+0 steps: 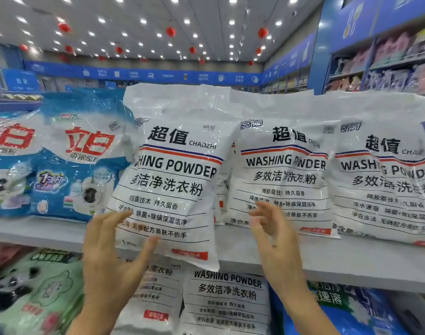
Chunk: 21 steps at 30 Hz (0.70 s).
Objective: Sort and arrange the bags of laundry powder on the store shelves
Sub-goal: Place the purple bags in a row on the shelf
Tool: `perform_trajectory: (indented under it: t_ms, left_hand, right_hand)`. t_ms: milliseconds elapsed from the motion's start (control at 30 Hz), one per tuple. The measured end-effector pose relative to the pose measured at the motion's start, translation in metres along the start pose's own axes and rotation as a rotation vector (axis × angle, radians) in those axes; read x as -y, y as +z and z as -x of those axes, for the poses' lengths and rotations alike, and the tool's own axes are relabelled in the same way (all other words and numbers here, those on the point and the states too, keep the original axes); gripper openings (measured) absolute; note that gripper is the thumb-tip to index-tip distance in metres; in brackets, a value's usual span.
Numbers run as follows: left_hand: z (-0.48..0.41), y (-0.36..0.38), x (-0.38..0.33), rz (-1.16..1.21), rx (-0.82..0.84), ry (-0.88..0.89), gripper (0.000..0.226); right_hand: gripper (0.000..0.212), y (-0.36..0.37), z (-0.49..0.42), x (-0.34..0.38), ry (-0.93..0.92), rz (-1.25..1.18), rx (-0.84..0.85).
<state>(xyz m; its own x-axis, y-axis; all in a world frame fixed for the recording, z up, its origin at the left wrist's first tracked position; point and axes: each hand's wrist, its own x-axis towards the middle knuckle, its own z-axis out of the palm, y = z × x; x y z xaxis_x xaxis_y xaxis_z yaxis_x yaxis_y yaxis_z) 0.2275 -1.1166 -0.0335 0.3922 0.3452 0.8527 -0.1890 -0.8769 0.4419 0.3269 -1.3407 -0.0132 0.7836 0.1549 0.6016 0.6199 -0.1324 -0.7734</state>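
A white washing powder bag (175,175) stands tilted on the top shelf (351,259), its lower edge hanging over the shelf's front. My left hand (110,257) is spread open at the bag's lower left corner, thumb under its bottom edge, fingers touching the front. My right hand (274,240) hovers open just to the right of that bag, in front of a second white bag (281,170). A third white bag (385,180) leans at the right. Two blue bags (81,155) with red characters stand to the left.
Below the top shelf lie more white washing powder bags (226,303), a green bag (39,288) at the left and a blue bag (339,308) at the right. Store aisles with blue signage fill the background, and shelving (387,61) rises at the upper right.
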Motion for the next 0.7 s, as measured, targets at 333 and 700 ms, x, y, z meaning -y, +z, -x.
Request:
perform_trajectory:
  t_ms: [333, 700]
  left_hand:
    - [-0.059, 0.008, 0.059, -0.153, 0.453, -0.065, 0.101]
    - [-0.072, 0.048, 0.041, -0.221, 0.335, -0.11, 0.09]
  right_hand:
    - [0.068, 0.095, -0.113, 0.035, 0.488, -0.469, 0.08]
    - [0.022, 0.115, -0.17, 0.015, 0.093, -0.236, -0.346]
